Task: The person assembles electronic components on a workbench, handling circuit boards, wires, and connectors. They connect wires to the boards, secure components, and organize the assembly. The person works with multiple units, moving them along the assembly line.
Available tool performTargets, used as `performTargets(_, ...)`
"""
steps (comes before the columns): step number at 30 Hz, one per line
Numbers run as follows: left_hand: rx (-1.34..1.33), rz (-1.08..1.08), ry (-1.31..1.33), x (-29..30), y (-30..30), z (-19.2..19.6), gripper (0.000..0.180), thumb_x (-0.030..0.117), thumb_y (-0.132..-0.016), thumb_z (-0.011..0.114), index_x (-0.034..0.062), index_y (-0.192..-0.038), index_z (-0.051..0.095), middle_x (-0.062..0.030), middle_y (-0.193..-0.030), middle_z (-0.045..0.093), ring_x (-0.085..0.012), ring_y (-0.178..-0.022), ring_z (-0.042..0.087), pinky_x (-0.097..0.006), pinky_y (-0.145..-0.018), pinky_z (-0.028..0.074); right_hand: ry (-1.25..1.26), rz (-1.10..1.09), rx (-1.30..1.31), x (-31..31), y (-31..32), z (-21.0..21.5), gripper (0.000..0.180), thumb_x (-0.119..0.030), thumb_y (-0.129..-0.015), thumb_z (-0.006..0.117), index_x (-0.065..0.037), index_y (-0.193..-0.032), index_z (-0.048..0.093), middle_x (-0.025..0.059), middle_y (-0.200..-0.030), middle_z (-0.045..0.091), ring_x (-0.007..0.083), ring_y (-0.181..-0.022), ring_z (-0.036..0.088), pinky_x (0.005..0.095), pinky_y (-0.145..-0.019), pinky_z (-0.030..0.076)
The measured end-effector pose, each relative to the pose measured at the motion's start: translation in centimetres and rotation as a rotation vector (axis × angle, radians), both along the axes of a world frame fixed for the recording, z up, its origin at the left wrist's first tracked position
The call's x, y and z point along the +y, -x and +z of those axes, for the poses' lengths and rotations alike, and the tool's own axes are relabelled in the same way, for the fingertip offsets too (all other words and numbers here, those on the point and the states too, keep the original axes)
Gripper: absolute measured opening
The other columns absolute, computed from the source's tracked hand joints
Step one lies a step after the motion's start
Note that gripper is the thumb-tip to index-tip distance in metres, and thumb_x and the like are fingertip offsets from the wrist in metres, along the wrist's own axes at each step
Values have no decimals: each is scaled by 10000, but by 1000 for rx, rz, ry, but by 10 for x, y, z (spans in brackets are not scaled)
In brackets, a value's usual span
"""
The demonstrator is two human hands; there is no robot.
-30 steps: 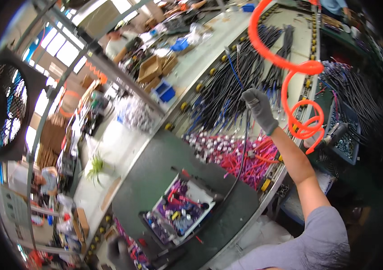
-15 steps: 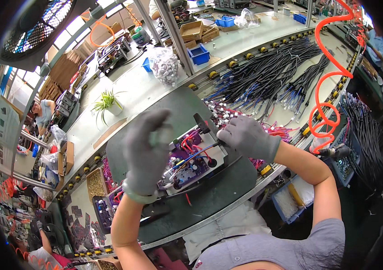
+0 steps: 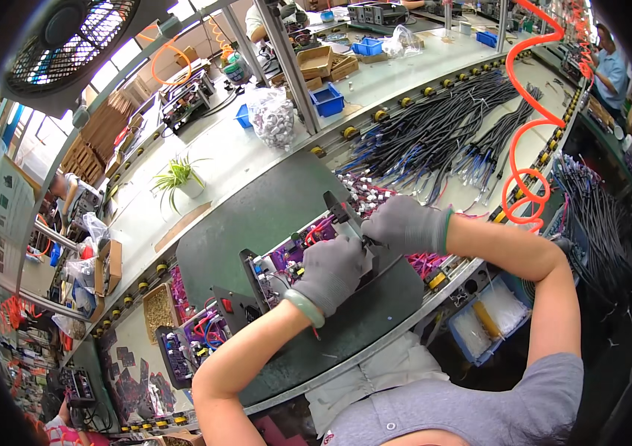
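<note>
An open electronic unit with a purple circuit board (image 3: 283,257) and red, blue and black wires lies before me on the dark green mat (image 3: 256,201). My left hand (image 3: 331,273), in a grey glove, reaches across the unit with its fingers curled at the right end. My right hand (image 3: 406,224), gloved too, has its fingers pinched together beside the black end panel (image 3: 336,206). The two hands nearly meet there; what lies in their fingertips is hidden. A black panel with a red switch (image 3: 228,305) is at the unit's left end.
Bundles of black cables (image 3: 435,123) and white connectors lie beyond my right hand. A coiled orange air hose (image 3: 513,160) hangs at the right. Other wired boards (image 3: 193,342) sit left of the mat, near a potted plant (image 3: 178,177). A blue bin (image 3: 483,320) stands below the bench edge.
My left hand has come down and to the right, from above the unit to its right end. My right hand stays near that end, shifted slightly.
</note>
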State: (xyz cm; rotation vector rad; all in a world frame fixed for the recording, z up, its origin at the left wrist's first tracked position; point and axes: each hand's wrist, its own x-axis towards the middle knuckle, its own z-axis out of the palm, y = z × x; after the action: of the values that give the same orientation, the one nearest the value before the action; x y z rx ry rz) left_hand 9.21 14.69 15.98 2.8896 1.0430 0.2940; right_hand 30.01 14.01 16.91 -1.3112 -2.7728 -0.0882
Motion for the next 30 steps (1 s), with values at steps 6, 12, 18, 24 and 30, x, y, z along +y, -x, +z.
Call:
performTargets(6, 136, -19, 79, 5, 0, 21, 116, 169, -845, 612, 73, -905, 639, -136, -817, 672, -333, -729, 690, -452, -637, 534, -58, -118, 294, -11, 6, -26, 195, -196, -811, 678, -97, -934, 563, 113, -732, 630, 332, -716, 666, 442, -628, 525)
performTargets(12, 231, 102, 23, 5, 76, 52, 137, 170, -861, 577, 66, -936, 624, -157, -841, 689, -366, -779, 699, -457, -682, 544, -235, -65, 320, -33, -23, 4, 475, -192, -792, 754, -90, -1221, 579, 136, -910, 656, 337, -870, 660, 444, -770, 527)
performTargets(18, -822, 271, 844, 21, 54, 66, 114, 113, -916, 667, 4, -943, 683, 11, -732, 619, -50, -612, 562, -238, -530, 467, -273, -3, 674, -4, 9, 40, 410, -110, -802, 728, -82, -1191, 602, 129, -970, 681, 338, -883, 674, 430, -760, 539)
performTargets(24, -1006, 138, 624, 45, 15, 35, 119, 114, -910, 677, -1, -936, 694, -6, -753, 657, -51, -666, 565, -241, -604, 470, -424, -1, 781, 11, 40, 54, 492, -42, -777, 689, -74, -1257, 585, 178, -1218, 619, 363, -1079, 634, 425, -861, 557)
performTargets(30, -991, 91, 600, 43, 17, 23, 162, 136, -899, 696, -2, -981, 715, -59, -799, 726, -70, -704, 625, -267, -652, 520, -378, 0, 503, 11, 37, 52, 419, -27, -724, 703, -83, -1137, 661, 102, -1151, 649, 339, -1095, 623, 441, -954, 503)
